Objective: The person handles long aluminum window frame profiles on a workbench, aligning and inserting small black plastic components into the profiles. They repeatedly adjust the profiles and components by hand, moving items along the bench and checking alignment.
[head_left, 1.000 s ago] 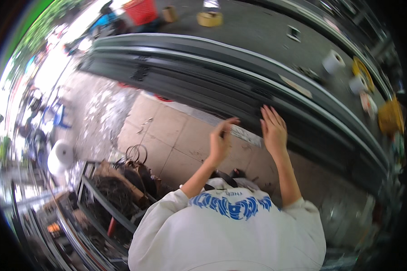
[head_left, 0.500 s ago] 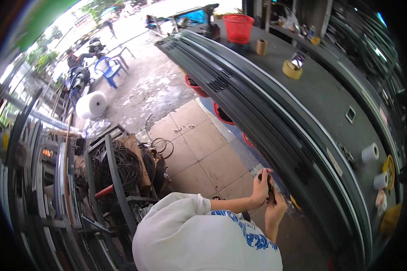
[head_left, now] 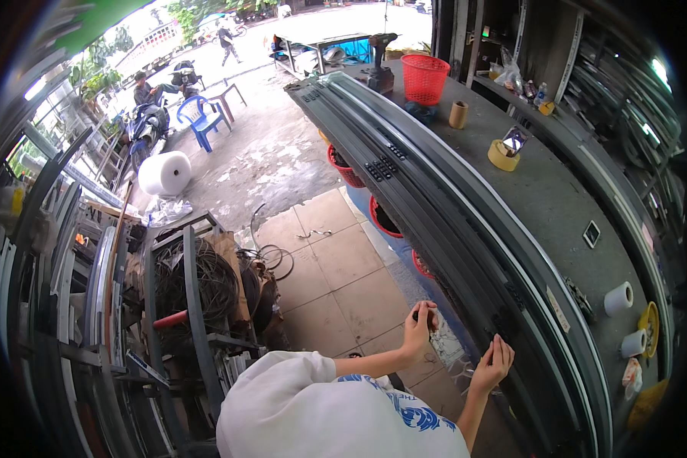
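Beside the workbench edge, my left hand [head_left: 418, 327] is closed with its fingers curled; a dark bit shows at them, too small to name. My right hand [head_left: 495, 363] reaches to the near edge of the long black metal profiles [head_left: 466, 244], fingers pressed together. Its fingertips are at small black pieces [head_left: 502, 324] lying on the profiles; whether they grip one is hidden. Farther along the same profiles lie several small black fittings [head_left: 382, 166] in a cluster.
Red baskets [head_left: 385, 220] stand under the bench edge. On the grey bench top [head_left: 534, 198] are a red basket [head_left: 424, 79], a tape roll [head_left: 504, 155], a phone [head_left: 591, 234] and white rolls [head_left: 618, 298]. A metal rack [head_left: 193, 305] with coiled wire stands at left.
My hands have parted from around a small dark piece. The right hand has moved right onto the profiles' edge, the left stays beside the bench. The view has shifted slightly.
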Demonstrator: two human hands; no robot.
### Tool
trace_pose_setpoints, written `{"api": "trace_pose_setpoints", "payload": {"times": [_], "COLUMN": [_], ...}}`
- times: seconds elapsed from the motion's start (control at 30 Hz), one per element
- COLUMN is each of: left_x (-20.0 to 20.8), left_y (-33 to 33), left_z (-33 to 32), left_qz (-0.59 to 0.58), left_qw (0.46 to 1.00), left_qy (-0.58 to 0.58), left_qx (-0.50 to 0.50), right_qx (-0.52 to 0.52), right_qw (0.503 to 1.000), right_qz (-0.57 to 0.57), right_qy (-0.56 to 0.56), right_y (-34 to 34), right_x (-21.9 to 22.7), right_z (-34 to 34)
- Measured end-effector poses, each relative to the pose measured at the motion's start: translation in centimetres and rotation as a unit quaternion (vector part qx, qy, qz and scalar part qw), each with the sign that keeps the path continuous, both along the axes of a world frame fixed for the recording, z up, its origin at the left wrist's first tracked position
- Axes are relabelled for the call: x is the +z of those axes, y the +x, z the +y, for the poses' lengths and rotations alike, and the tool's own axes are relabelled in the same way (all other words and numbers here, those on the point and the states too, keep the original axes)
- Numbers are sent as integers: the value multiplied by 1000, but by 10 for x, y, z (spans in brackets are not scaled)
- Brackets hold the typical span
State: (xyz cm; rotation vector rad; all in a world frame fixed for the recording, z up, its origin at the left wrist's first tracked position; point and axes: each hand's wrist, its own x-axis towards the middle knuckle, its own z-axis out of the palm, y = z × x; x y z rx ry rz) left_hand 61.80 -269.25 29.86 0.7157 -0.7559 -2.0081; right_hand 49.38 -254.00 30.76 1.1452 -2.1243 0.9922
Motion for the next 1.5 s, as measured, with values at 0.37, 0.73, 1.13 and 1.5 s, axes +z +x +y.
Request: {"api": "trace_pose_setpoints", "payload": {"times": [0.37, 0.73, 1.13, 1.5], "left_x": [-8, -6, 0, 16], "left_y": [1, -4, -7, -54], "left_z": [4, 4, 14, 4], "left_qz": [-15, -74, -136, -326], "left_qw": [999, 993, 890, 606], "left_qy": [0, 54, -362, -717], "left_qx": [-29, -74, -242, -115], "right_qx": [-38, -38, 164, -163], "right_qw": [999, 998, 852, 977], "right_qz": [-7, -32, -497, -133], "right_qy": [37, 33, 2, -33], "right_y": [10, 15, 75, 28], "right_x": [3, 9, 28, 38], "right_z": [-6, -3, -28, -6]}}
